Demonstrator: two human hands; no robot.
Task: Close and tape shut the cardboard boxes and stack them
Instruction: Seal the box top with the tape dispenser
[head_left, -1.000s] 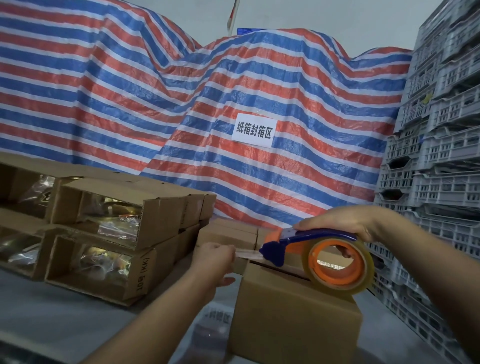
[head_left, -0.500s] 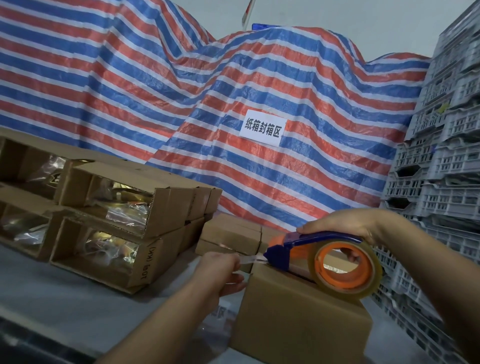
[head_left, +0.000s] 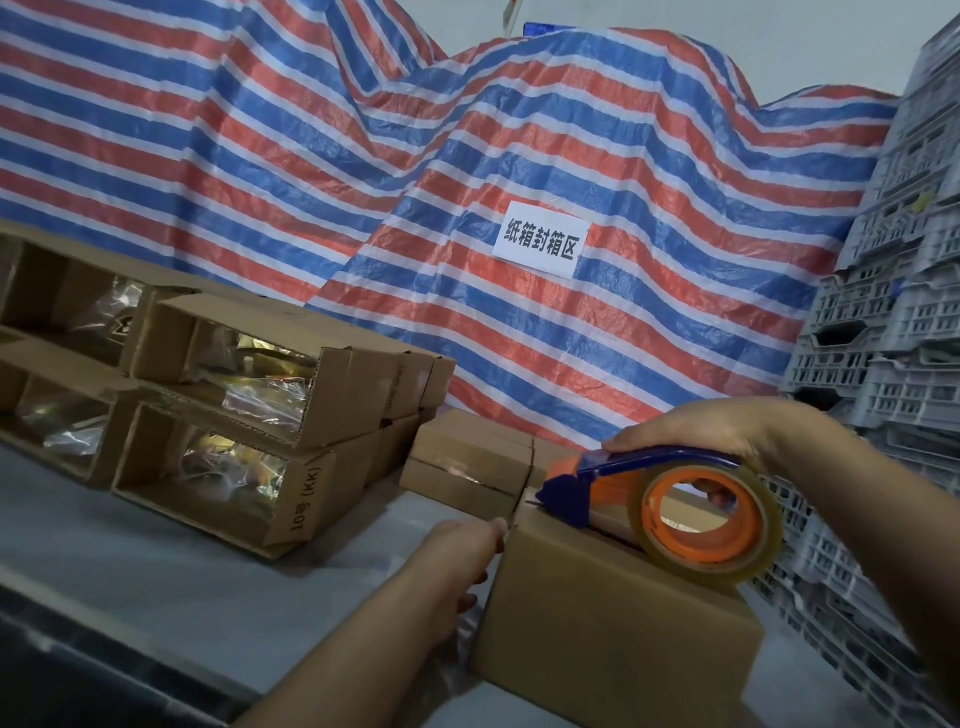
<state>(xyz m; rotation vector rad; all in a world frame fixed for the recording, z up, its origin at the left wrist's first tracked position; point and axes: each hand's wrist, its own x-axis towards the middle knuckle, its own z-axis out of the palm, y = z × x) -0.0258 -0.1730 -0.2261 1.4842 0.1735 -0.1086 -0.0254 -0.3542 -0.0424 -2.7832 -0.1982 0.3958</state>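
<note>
Cardboard, plain and brown, makes up the closed box (head_left: 613, 623) that sits on the grey table (head_left: 156, 561) in the lower middle of the head view. On its top rests a tape dispenser (head_left: 660, 499) with a blue frame, an orange hub and a roll of clear tape, its blue nose at the box's far left top edge. The right hand (head_left: 696, 431) curls over the dispenser's blue handle from above, fingers wrapped down through the hub, so it grips the tool firmly. The left hand (head_left: 457, 561) lies against the box's left side near the upper corner; its fingers are turned away from the camera, and I cannot tell whether they are flat on the cardboard or pinching something. Just beyond the box stand 2 small closed cartons (head_left: 467, 462), one on the other. To the left, 4 open boxes (head_left: 223, 405) lie on their sides in 2 layers, with clear plastic bags showing inside; the nearest lower one is printed "10号 (KK)". A red, white and blue striped tarpaulin (head_left: 363, 182) hangs behind, bearing a white paper sign (head_left: 540, 244) in Chinese characters. Grey plastic crates (head_left: 893, 312) are stacked at the right.
</note>
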